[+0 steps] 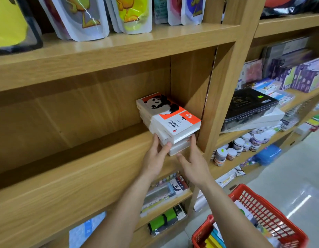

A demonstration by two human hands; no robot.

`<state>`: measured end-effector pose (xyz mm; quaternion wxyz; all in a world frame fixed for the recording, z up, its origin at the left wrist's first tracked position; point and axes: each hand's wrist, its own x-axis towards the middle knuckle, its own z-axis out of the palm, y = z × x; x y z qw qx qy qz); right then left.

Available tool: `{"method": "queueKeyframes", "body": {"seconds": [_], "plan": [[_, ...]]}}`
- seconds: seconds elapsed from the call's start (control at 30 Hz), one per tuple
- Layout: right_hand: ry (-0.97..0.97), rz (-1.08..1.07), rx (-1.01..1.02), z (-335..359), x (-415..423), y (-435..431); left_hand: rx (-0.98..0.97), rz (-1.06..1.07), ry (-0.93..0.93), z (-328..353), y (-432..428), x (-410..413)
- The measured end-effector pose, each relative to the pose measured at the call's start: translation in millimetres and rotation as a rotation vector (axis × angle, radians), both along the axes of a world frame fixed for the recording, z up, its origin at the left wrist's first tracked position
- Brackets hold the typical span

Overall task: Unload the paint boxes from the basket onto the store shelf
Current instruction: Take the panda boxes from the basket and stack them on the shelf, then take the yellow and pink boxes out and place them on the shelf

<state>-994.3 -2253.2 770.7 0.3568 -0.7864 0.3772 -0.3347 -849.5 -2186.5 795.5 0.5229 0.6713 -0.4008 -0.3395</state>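
With your left hand (156,154) laid straight-fingered on the front left of the boxes (168,120) stacked at the shelf's (101,167) right end, push evenly while your right hand (194,161), fingers straight and apart, steadies the front right corner, squaring the skewed tiers before you reach for the basket (276,221).

Your wooden shelf (87,163) carries one stack of boxes (179,149) at its right end, near the side wall (189,77). The top box (165,111), with a panda print, lies flat and skewed over those under it. On the board above (119,49), printed pouches (83,18) stand in a row.
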Motion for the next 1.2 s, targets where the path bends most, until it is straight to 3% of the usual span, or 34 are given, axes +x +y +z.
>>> {"method": "queueKeyframes", "body": {"seconds": [0.17,0.33,0.5,0.67,0.93,1.07,1.2], "plan": [[0.101,-0.060,-0.004,-17,-3,2,0.061,-0.037,0.014,-1,-25,15],[-0.103,-0.247,-0.160,0,3,8,0.091,-0.116,-0.001,-13,-24,30],[0.055,-0.134,-0.206,10,14,0,0.053,-0.065,-0.079,-17,-31,36],[0.067,-0.095,-0.218,14,2,2,0.033,-0.071,-0.120,-14,-22,28],[0.130,-0.135,-0.093,3,-40,28,-0.179,0.017,-0.446,-1,14,12],[0.036,-0.271,0.054,-21,-63,34,-0.321,-0.194,-0.635,-4,12,-19],[0.159,-0.604,0.204,-83,-146,48,-0.143,-0.513,-0.581,-70,18,-70]]}}
